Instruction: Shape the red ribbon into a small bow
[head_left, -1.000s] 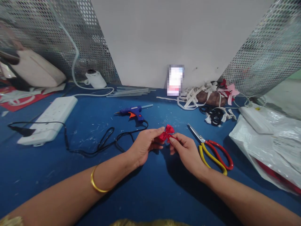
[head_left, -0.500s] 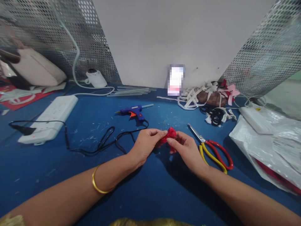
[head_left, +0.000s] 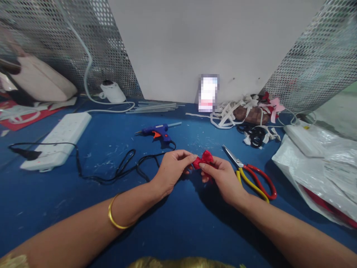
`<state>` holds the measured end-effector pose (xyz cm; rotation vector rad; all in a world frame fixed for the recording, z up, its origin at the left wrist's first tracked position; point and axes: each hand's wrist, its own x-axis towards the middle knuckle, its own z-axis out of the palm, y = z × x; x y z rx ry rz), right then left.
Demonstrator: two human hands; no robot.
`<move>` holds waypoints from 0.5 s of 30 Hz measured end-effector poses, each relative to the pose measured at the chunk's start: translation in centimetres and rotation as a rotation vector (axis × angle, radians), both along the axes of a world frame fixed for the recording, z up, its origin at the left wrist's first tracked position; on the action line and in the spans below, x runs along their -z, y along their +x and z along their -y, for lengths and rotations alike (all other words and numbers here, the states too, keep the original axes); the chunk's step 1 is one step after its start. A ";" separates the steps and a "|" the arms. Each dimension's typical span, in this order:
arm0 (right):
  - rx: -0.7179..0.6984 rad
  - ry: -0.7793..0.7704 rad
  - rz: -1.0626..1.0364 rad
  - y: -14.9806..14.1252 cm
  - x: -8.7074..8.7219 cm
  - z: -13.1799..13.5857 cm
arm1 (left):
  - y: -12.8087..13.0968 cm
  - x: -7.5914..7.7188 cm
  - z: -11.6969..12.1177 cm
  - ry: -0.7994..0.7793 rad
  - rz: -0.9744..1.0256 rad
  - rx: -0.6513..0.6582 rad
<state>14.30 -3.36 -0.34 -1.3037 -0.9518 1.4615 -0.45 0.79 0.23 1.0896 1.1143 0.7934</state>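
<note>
A small red fabric bow [head_left: 206,157] is held up between both hands over the blue table. My left hand [head_left: 176,166] pinches its left edge between thumb and fingers. On the other side my right hand [head_left: 223,176] grips the bow's middle and right part, the thumb pressing on its front. The fingers partly cover the bow's lower part. Close to the right hand lie scissors [head_left: 245,168] with one red and one yellow handle. Behind the left hand a blue glue gun [head_left: 156,131] with an orange trigger lies on its side.
A white power strip [head_left: 60,139] with a black plug is at left; its cord loops toward the glue gun. Clear glue sticks [head_left: 156,107], a propped phone [head_left: 208,93] and ribbon scraps [head_left: 231,111] line the back. A plastic bag [head_left: 320,178] lies at right.
The bow has turned in my fingers, and more of its loops show. My right hand has moved slightly right, and the left fingers now hold only the edge.
</note>
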 end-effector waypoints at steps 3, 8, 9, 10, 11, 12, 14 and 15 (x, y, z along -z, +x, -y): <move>-0.044 -0.013 -0.055 0.0 0.3 0.0 | 0.1 0.2 0.0 0.005 -0.009 -0.047; -0.089 -0.009 -0.111 0.2 0.5 -0.1 | 0.3 0.6 0.3 -0.018 -0.003 -0.078; -0.087 -0.012 -0.118 0.2 0.5 -0.1 | 0.3 0.6 0.3 -0.029 0.009 -0.067; -0.080 -0.014 -0.120 0.2 0.4 -0.1 | 0.3 0.5 0.4 -0.040 0.026 -0.046; -0.070 -0.013 -0.118 0.2 0.4 -0.1 | 0.3 0.4 0.4 -0.048 0.044 -0.019; -0.060 -0.011 -0.109 0.1 0.4 0.0 | 0.4 0.3 0.4 -0.051 0.058 0.012; -0.046 -0.007 -0.081 -0.1 0.3 0.0 | 0.4 0.1 0.5 -0.047 0.066 0.062; -0.050 -0.003 -0.057 -0.2 0.3 0.0 | 0.4 0.1 0.5 -0.039 0.054 0.068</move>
